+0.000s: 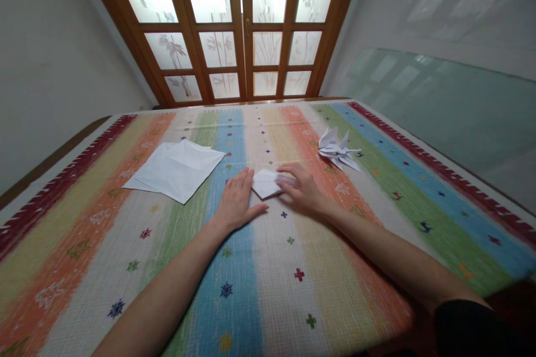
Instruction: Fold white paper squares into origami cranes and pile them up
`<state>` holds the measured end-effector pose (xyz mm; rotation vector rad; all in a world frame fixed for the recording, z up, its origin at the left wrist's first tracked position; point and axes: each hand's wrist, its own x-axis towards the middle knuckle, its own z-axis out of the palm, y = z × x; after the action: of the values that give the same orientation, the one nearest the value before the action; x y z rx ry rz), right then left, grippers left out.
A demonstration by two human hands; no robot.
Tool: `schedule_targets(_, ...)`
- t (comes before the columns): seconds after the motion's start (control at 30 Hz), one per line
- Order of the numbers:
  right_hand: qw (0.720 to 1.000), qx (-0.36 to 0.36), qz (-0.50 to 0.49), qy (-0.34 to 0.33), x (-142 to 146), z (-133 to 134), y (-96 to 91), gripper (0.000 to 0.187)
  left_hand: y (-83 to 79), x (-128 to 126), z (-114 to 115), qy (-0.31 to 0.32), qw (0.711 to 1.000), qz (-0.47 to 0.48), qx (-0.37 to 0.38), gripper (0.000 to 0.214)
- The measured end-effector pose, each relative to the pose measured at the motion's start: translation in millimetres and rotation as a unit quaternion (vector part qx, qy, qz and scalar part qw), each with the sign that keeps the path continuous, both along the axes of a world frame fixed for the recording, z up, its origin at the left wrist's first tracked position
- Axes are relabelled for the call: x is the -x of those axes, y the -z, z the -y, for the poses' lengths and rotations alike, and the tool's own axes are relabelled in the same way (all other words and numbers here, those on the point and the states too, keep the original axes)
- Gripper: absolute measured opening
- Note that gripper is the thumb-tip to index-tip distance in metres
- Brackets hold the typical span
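A small folded piece of white paper (264, 183) lies on the striped tablecloth between my two hands, one corner pointing toward me. My left hand (235, 201) rests flat at its left edge, fingers stretched out and thumb spread to the right. At the paper's right side, my right hand (302, 187) has its fingers curled over the edge, pinching it; the fingertips are slightly blurred. Farther right sit folded white paper cranes (337, 149), bunched together so that I cannot tell how many. To the left lie white paper sheets (178, 170), loosely overlapping.
The tablecloth (167, 268) has coloured stripes and small printed figures and covers the whole table. Beyond the far edge stands a wooden door with frosted panes (218, 47). White walls flank the table, with a glossy pale green panel (444, 106) on the right.
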<state>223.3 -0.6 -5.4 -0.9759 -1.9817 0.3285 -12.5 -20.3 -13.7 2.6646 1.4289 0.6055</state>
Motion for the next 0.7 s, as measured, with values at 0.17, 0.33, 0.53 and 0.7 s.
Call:
schedule_targets(0.17,0.974,0.161,-0.152,0.036,-24.2,-18.3,13.5,0.021,-3.4,-1.6,0.1,-0.003,1.0,-0.005,0.021,0.091)
schedule_targets(0.33,0.965,0.225,-0.131,-0.041,-20.4,-14.0,16.2,0.017,-3.8,-1.2,-0.7,0.008,0.999,0.032,0.009,0.082)
schedule_targets(0.53,0.97,0.214,-0.012,-0.118,5.5,4.8,2.7,0.016,-3.2,-1.2,-1.2,-0.001,0.999,0.049,0.008,0.075)
schedule_targets(0.7,0.978,0.195,-0.011,-0.074,4.5,5.7,4.6,0.014,-5.1,-0.6,-0.1,-0.003,0.999,0.037,0.01,0.062)
